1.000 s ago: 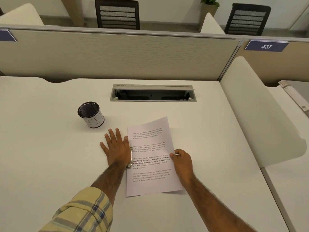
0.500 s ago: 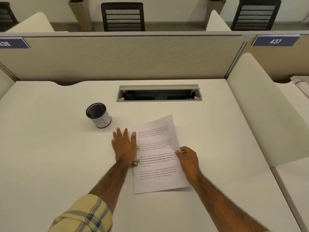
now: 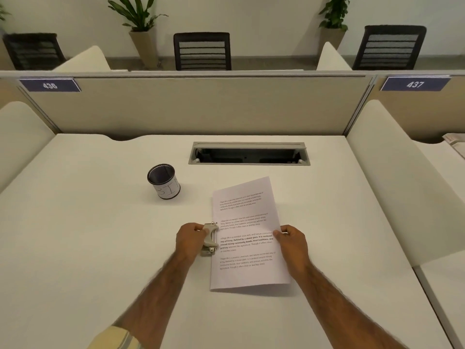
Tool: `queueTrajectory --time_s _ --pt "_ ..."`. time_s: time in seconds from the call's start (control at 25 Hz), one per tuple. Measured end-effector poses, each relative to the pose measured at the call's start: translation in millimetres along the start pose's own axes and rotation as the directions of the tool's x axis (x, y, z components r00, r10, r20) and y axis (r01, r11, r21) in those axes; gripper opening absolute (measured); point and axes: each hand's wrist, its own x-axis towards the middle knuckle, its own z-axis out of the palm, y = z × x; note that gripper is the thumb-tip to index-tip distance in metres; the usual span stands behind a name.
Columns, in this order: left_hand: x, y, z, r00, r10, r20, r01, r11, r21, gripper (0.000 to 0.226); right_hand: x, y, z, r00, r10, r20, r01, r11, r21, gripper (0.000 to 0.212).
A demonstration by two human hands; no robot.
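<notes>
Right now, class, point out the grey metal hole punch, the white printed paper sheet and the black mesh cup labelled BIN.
grey metal hole punch (image 3: 210,239): head view, its lever.
white printed paper sheet (image 3: 251,229): head view, its middle.
black mesh cup (image 3: 166,190): head view, white label.

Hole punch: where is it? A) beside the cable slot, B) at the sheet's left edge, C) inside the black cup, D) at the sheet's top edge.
B: the hole punch sits at the printed sheet's left edge, gripped by the left hand; the right hand pinches the right edge.
</notes>
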Motion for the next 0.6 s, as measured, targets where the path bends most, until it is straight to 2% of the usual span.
queueTrajectory --time_s 0.2,0.44,0.6 --pt "10 5 -28 1.0 0.028 0.007 -0.027 0.994 -0.11 0.008 5 -6 -15 0.999 -0.036 -0.01 0.036 0.999 -0.006 0.01" --pt "42 -25 -89 0.991 0.008 -0.132 -0.018 0.997 -0.07 0.013 19 -15 -65 0.991 -0.096 -0.095 0.103 0.992 0.072 0.005" --pt "56 -47 -108 0.992 -0.016 -0.125 0.009 0.998 -0.056 0.012 19 -19 -84 0.99 -0.063 -0.128 0.077 0.991 0.107 0.01"
